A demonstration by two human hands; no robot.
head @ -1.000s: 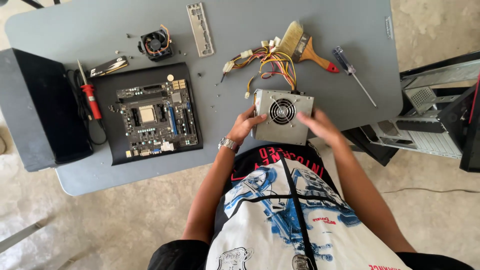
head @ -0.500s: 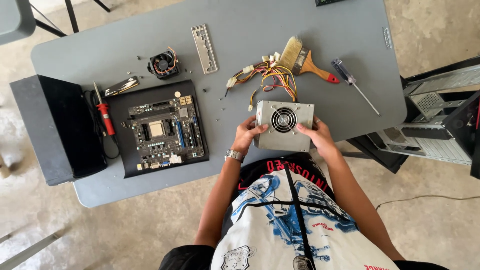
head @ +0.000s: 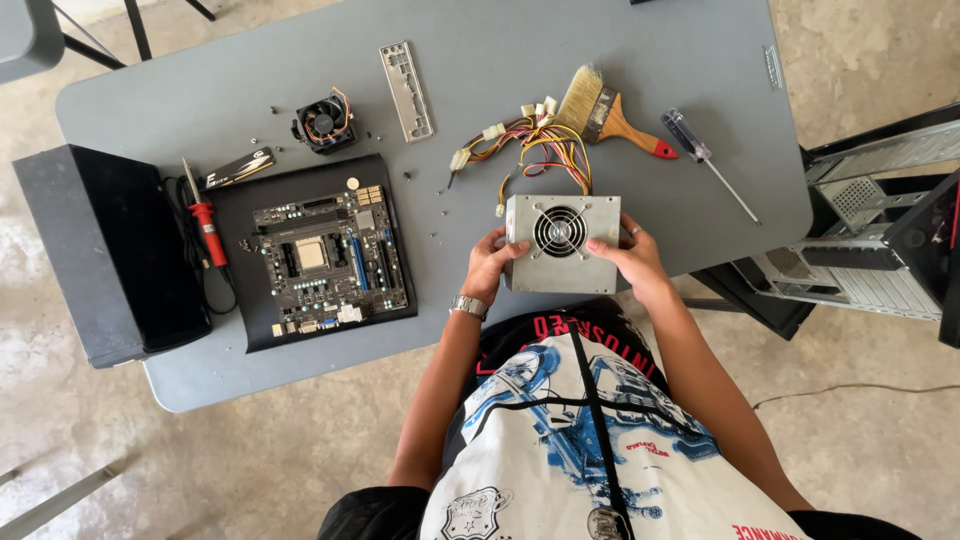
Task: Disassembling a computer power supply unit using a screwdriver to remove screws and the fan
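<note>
1. Power supply box [head: 562, 243], grey metal with a round fan grille facing up, sits at the near edge of the grey table [head: 200, 90], directly in front of the person.
2. Left hand [head: 492, 264] clasps its left side; right hand [head: 628, 256] clasps the right; both equally close.
3. Its long axis runs left to right; coloured wires [head: 520, 145] trail away across the table.
4. Motherboard [head: 330, 255] lies well left; concrete floor below.

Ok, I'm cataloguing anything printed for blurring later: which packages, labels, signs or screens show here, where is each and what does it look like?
Small flat black package: on the table's far left, above the motherboard, oblong with light print.
Label: on the grey table's far right edge, small pale upright strip.
Printed shirt: on the person, white with blue graphics and red lettering.
No screens or signs.
</note>
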